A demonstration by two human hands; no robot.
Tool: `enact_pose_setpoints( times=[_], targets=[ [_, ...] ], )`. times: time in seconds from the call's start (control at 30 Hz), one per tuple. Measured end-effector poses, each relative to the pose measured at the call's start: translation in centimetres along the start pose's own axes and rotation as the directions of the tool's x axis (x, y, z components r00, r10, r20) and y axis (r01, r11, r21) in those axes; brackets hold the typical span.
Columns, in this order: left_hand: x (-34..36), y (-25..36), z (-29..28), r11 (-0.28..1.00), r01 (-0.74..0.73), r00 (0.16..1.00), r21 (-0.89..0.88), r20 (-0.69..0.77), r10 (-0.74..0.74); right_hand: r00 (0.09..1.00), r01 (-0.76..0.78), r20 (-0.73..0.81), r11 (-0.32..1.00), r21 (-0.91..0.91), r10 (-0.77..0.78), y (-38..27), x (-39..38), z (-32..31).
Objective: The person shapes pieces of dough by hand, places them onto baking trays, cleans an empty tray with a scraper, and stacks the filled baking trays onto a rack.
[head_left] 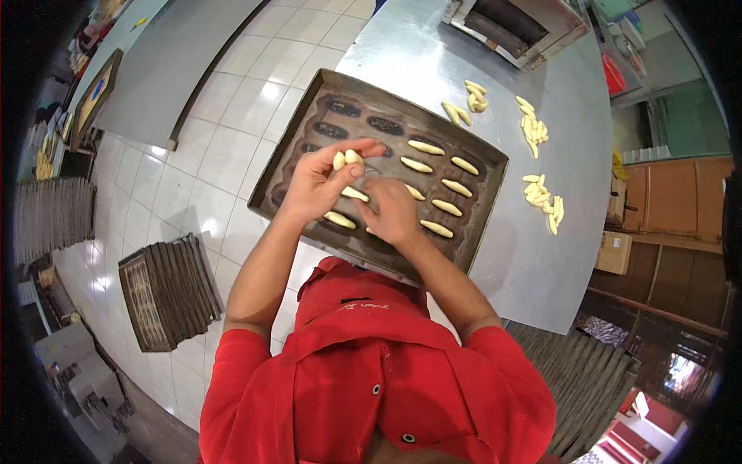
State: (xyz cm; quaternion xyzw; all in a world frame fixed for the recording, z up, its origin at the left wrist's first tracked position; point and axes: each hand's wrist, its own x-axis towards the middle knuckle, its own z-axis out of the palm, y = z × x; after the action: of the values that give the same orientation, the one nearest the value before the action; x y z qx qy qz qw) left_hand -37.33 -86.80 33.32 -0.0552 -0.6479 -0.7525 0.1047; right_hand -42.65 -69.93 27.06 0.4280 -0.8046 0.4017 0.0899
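My left hand (321, 185) hovers over the left part of a dark baking tray (490, 189), its fingers curled around a few pale dough rolls (348, 158) whose ends stick out. Close beside it, my right hand (390, 210) is closed at one end of another dough roll (355, 194); its fingertips are partly hidden. Several spindle-shaped dough rolls (456, 187) lie spaced apart on the right side of the tray. One more dough roll (339, 220) rests near the front edge, below my left wrist. Dark oval marks (331, 130) show on the tray's bare far-left part.
The tray sits on a metal table (533, 278), jutting past its left edge. Small piles of dough rolls (533, 127) lie to the right. A metal machine (525, 31) stands at the far end. Stacked trays (170, 294) stand on the tiled floor (239, 93) at left.
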Motion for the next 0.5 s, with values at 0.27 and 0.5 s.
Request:
enact_pose_setpoints(
  times=[0.27,0.5],
  targets=[
    [6.2,-0.4,0.8,0.993,-0.1,0.981,-0.06,0.162,0.109,0.996,0.026,0.091,0.991,-0.132,-0.014,5.1,1.4,-0.1],
    [10.4,0.3,2.6,0.984,-0.166,0.951,0.071,0.275,0.141,0.906,-0.083,-0.39,0.973,0.216,0.164,2.8,5.8,-1.9]
  ],
)
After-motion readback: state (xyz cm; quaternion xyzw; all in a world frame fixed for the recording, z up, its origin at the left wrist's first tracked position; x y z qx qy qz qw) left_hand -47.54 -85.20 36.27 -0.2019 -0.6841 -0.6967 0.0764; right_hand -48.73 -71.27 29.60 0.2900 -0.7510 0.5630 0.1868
